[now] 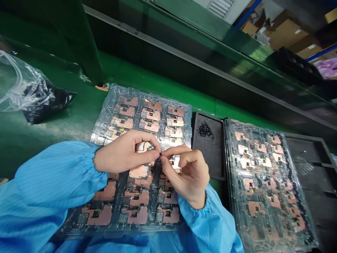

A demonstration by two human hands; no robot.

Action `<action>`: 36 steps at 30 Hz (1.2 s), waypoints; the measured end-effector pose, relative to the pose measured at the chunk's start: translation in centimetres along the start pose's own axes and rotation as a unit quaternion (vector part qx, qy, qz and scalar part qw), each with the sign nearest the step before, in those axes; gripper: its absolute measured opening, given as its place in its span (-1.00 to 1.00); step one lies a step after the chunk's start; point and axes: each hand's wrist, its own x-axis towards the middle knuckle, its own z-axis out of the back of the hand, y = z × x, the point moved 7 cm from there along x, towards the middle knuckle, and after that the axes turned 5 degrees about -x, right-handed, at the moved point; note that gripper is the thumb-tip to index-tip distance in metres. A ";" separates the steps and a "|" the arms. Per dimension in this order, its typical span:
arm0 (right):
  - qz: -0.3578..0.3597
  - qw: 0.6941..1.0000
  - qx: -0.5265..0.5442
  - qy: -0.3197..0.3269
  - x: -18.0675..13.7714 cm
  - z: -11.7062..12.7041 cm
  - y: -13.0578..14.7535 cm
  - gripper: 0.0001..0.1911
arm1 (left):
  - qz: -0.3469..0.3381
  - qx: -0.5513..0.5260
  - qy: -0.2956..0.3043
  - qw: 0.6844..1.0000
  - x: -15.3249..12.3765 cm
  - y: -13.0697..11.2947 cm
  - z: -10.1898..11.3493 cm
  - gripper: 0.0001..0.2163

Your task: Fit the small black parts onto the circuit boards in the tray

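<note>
A: Where are the hands?

B: Both meet over the middle of the clear plastic blister tray of copper-coloured circuit boards (105,116), which lies on the green work surface (65,116). The left hand (123,151) comes in from the left, the right hand (186,174) from the near right, fingertips touching.

A: Holding anything?

B: Each is closed to a pinch, thumb against forefinger. Between the tips sits a tiny dark part (159,157), too small to name. Which hand really has it, I cannot tell; both touch it.

A: How does it lie?

B: Right at the fingertips, just above the tray's middle rows. Its long axis is not readable.

A: What else is near?

B: Right of the tray, a shallow black tray with a heap of small black bits (205,130), nearer the right hand. Further right, a second clear tray of boards (265,182). Far left, a crumpled clear bag (26,89).
</note>
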 end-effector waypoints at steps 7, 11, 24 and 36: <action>-0.045 0.999 0.019 -0.012 0.1 0.0 -0.3 -0.60 | 0.007 0.010 0.011 1.000 -0.1 -0.3 -0.1 -0.90; -0.076 0.997 -0.002 -0.005 -0.1 -0.1 -0.7 -0.62 | 0.015 0.001 0.025 1.000 0.0 -0.1 -0.4 -0.89; -0.117 0.991 -0.042 0.043 -0.2 0.0 -1.2 -0.65 | 0.074 -0.010 -0.020 0.997 0.1 1.7 0.0 -0.76; -0.152 0.981 -0.082 0.090 -0.3 -0.4 -1.7 -0.70 | 0.049 0.058 -0.045 0.996 -0.1 1.5 0.2 -0.74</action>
